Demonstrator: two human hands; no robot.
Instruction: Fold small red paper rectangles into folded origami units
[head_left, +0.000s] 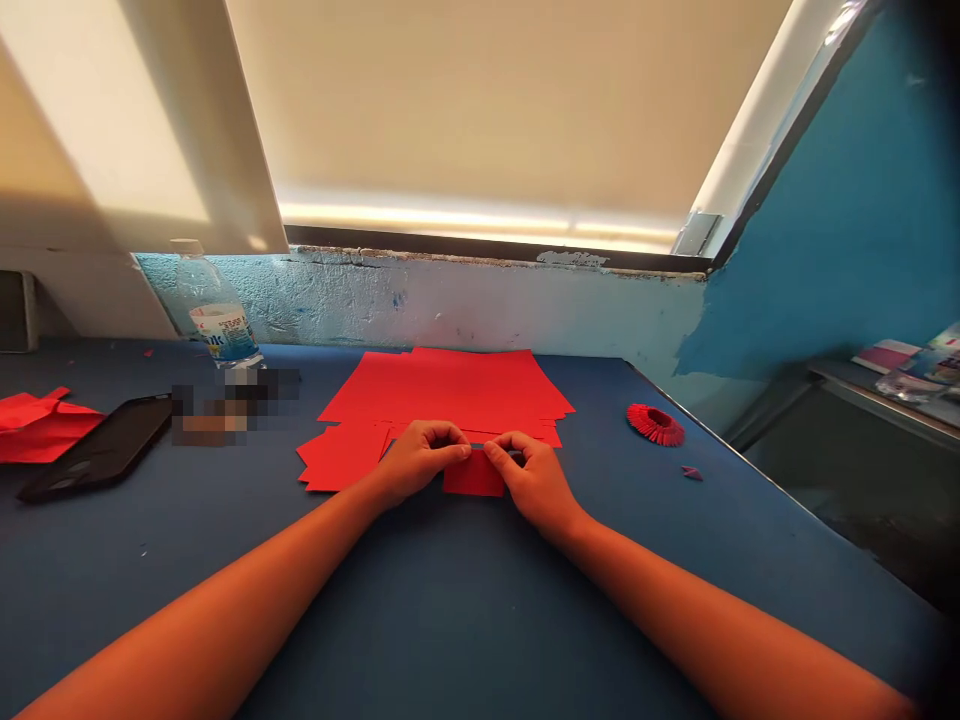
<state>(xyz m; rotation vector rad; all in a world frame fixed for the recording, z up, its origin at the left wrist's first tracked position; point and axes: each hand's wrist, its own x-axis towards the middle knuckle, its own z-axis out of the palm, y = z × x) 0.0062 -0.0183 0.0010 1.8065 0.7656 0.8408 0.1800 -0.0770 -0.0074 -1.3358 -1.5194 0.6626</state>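
A small red paper piece (474,476) hangs between my two hands, its top edge pinched from both sides. My left hand (420,458) is closed with thumb and forefinger on the upper left of the piece. At its upper right, my right hand (534,478) pinches the same edge, fingertips close to those of the left. Behind the hands lie several large red paper sheets (442,388), overlapping on the dark blue table (420,620). More red sheets (341,458) stick out to the left, partly hidden by my left hand.
A round pleated red paper ring (655,425) and a small folded red piece (692,473) lie at the right. At the left are a black phone case (101,450), crumpled red paper (45,425) and a plastic bottle (221,310). The wall (465,305) borders the table's back.
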